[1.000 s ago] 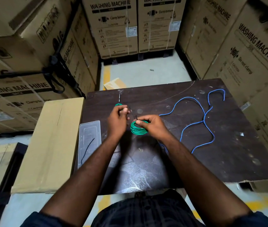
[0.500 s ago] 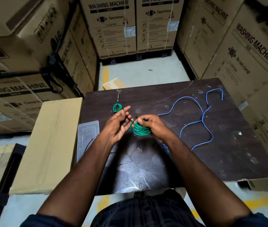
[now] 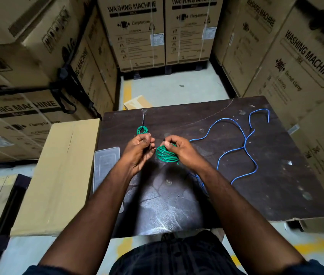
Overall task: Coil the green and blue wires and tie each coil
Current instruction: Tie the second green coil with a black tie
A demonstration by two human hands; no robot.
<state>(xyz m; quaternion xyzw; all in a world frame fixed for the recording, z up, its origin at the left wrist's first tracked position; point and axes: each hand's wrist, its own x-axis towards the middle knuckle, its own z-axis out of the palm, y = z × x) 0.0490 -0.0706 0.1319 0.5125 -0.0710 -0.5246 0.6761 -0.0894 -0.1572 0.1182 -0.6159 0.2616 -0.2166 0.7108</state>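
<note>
A green wire coil (image 3: 166, 154) hangs just above the dark table (image 3: 276, 191), gripped from the right by my right hand (image 3: 181, 150). My left hand (image 3: 140, 149) is to the coil's left with curled fingers, pinching a thin dark tie that runs toward the coil. A second, smaller green coil (image 3: 142, 130) lies on the table just beyond my left hand. The blue wire (image 3: 244, 143) lies loose and uncoiled in wavy loops across the table's right half.
A clear plastic tray (image 3: 105, 167) lies at the table's left edge, beside a long cardboard box (image 3: 58, 175). Tall washing machine cartons (image 3: 296, 56) wall in the table on the left, back and right. A small metal tool (image 3: 143, 118) lies near the far edge.
My left hand has gone from open fingers near the coil to curled fingers pulling slightly left. The right hand keeps hold of the green coil, which has stayed in place.
</note>
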